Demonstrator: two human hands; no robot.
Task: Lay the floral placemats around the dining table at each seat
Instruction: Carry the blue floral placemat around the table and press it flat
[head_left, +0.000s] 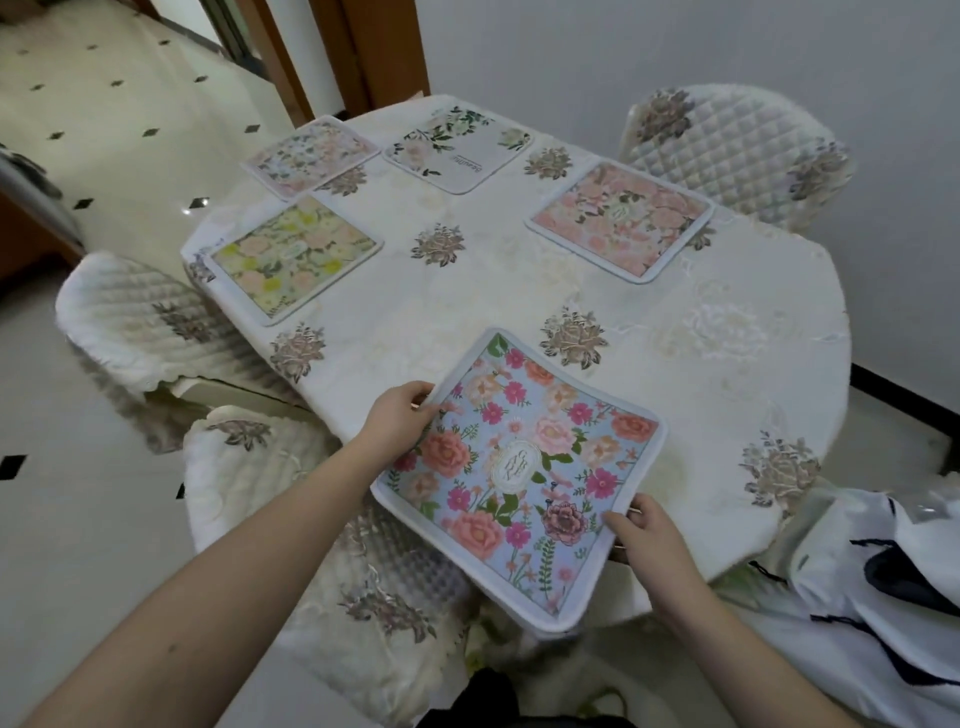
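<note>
Nearly done: blue floral placemat (519, 478) held over near table edge, lower centre of frame, far corner resting on or just above the tablecloth (519, 291), near corner hanging past the edge twd the camera. Left hand (397, 415) pinching mat's left border, thumb on top, fingers tucked under. Right hand (641, 530) pinching lower-right border same way, fingers pressed together beneath; fingertips themselves hidden.

Four more mats already down: yellow-green mat (293, 257) at left centre, pale pink mat (311, 156) at upper left, white mat (457, 148) at top centre, pink mat (621, 221) at upper right. Quilted chairs (737, 150) drawn up around the table; white garment w/ dark trim (883, 561) heaped at lower right.

Handling, judged: light, soft, padded fabric w/ bound edge. Sags slightly between the two grips, so no stiffness to count on. Best taken at opposite borders, as now, then lowered flat & smoothed. Not fragile; cloth on cloth unlikely to slide.

Writing: oval emblem at blue mat's centre reads approx. "GARDEN", stacked letters, partly blurred. White mat carries script reading approx. "Beautiful", upside down from this side. Emblems on pink & yellow mats too small to read.
</note>
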